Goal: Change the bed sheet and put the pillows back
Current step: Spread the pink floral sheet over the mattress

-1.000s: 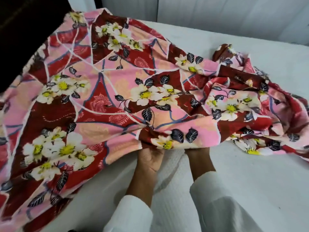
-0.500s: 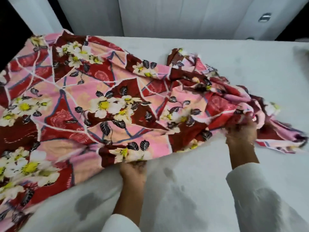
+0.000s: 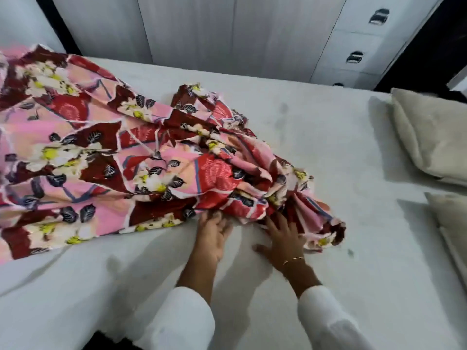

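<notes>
A pink, red and maroon bed sheet with white flowers (image 3: 106,157) lies over the left and middle of the white mattress (image 3: 328,127), bunched into folds at its right end (image 3: 255,178). My left hand (image 3: 212,236) rests palm down at the sheet's near edge, fingers apart and touching the cloth. My right hand (image 3: 280,236), with a thin bracelet on the wrist, lies flat beside it. Its thumb is splayed on the mattress and its fingertips are hidden under the bunched folds. Two beige pillows (image 3: 429,137) (image 3: 452,223) lie at the right end of the bed.
White wardrobe doors and drawers with dark handles (image 3: 355,56) stand behind the far edge of the bed. A dark gap shows at the upper right. The mattress's near edge runs along the bottom left, with dark floor below it.
Both hands held the sheet's edge lifted and apart. They have come together and down, the sheet has dropped bunched onto the mattress, and the view has swung right to show the pillows.
</notes>
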